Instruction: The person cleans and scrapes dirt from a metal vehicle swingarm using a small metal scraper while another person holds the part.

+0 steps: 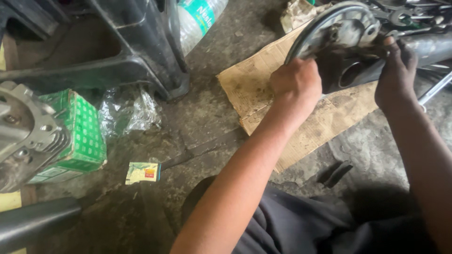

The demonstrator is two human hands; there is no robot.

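Dim, flat daylight. The left hand [295, 84] and right hand [395, 75] are slightly motion-blurred. Metal at the grip glints palely; below the forearms, dark cloth sinks into shadow.

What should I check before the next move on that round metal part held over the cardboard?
1. Left hand has a closed grip on the lower edge of the round metal part: ok.
2. Right hand steadies the dark housing beside it: ok.
3. Cardboard sheet lies under the work: ok, though torn and stained.
4. Spanners lie close behind the part: ok, but which sizes cannot tell.
5. Fasteners on the part tight or loose: cannot tell, the view is too dark.
6. Floor nearby: not ok, crumpled plastic wrap and a green box lie about.
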